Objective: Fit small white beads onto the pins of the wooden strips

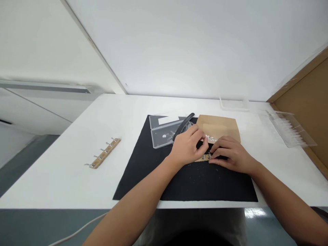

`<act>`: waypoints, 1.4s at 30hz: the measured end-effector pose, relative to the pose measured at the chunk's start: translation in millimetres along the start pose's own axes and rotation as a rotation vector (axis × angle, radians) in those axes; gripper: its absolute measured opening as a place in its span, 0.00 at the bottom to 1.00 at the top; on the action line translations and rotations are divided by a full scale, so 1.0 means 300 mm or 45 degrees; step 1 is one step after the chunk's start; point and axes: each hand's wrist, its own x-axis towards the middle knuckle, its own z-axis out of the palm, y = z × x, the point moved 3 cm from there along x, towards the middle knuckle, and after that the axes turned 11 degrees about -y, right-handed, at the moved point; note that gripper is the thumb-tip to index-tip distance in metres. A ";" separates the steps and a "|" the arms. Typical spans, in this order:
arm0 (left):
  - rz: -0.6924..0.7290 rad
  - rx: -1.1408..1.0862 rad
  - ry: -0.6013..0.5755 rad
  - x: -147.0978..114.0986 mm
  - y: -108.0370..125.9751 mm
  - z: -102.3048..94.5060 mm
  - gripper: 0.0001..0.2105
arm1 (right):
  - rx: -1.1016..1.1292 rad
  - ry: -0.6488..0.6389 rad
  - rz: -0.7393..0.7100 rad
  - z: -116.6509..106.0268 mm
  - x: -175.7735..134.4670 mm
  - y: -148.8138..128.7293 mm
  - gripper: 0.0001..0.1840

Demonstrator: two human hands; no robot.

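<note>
My left hand is closed in a pinch, with a small white piece at its fingertips. What the white piece is, I cannot make out. Just below it on the black mat lies a small wooden hook rack with metal fittings, partly covered by both hands. The fingers of my right hand close around the rack's right end, by a metal hook. A second wooden hook rack, with several metal hooks, lies apart on the white table to the left.
Behind my left hand are an open clear plastic case and a black-handled tool. A brown cardboard piece has small white bits at its front edge. Farther right are a clear tray and clear plastic packaging.
</note>
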 end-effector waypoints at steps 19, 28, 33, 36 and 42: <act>-0.002 0.016 -0.006 0.000 0.001 -0.001 0.06 | -0.080 -0.006 0.015 0.005 0.000 -0.002 0.06; 0.004 0.015 0.016 0.000 0.000 -0.002 0.06 | -0.149 -0.019 0.030 0.007 -0.003 -0.001 0.05; -0.007 0.022 0.000 0.001 0.001 -0.005 0.06 | -0.172 -0.003 -0.016 0.012 -0.001 -0.004 0.08; -0.005 0.022 -0.008 0.002 0.002 -0.004 0.06 | -0.192 0.003 -0.024 0.016 -0.001 -0.010 0.11; -0.003 0.034 0.000 0.002 0.001 -0.001 0.06 | -0.214 -0.031 0.013 0.018 0.002 -0.023 0.11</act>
